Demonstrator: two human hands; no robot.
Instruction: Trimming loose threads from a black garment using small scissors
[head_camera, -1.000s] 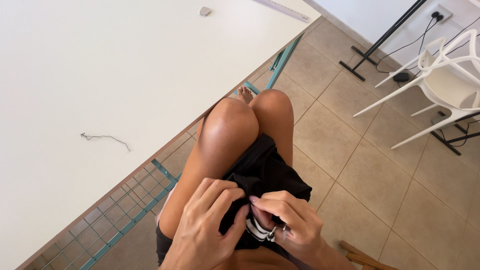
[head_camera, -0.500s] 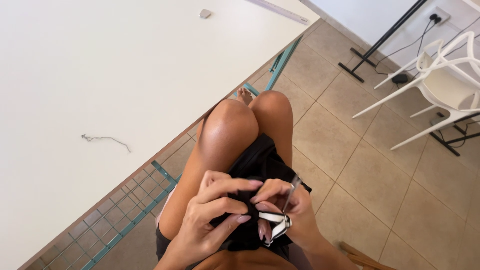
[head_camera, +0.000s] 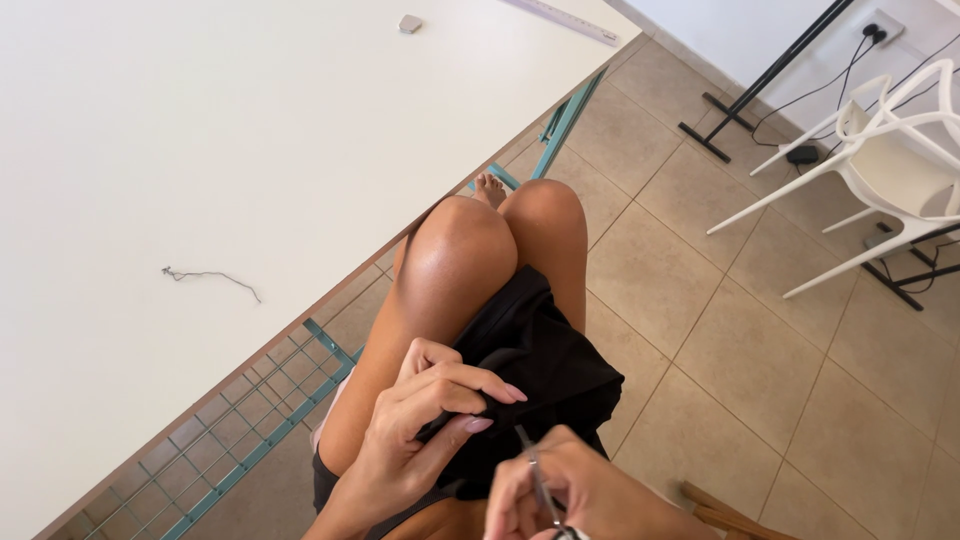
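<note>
Black fabric piece (head_camera: 540, 370) draped over lap, so knees act as work surface. Left hand (head_camera: 420, 420) pinches fabric edge, keeping it taut. Right hand (head_camera: 590, 495) closed round thin metal tool (head_camera: 535, 475), maybe scissors, tip toward pinch. Loose thread scrap (head_camera: 210, 278) on white tabletop (head_camera: 200, 130).

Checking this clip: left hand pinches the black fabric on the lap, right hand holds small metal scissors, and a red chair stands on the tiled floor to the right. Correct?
Not quite: the head view shows a white chair, not red. The left hand does pinch the black fabric, and the right hand holds small metal scissors.
</note>
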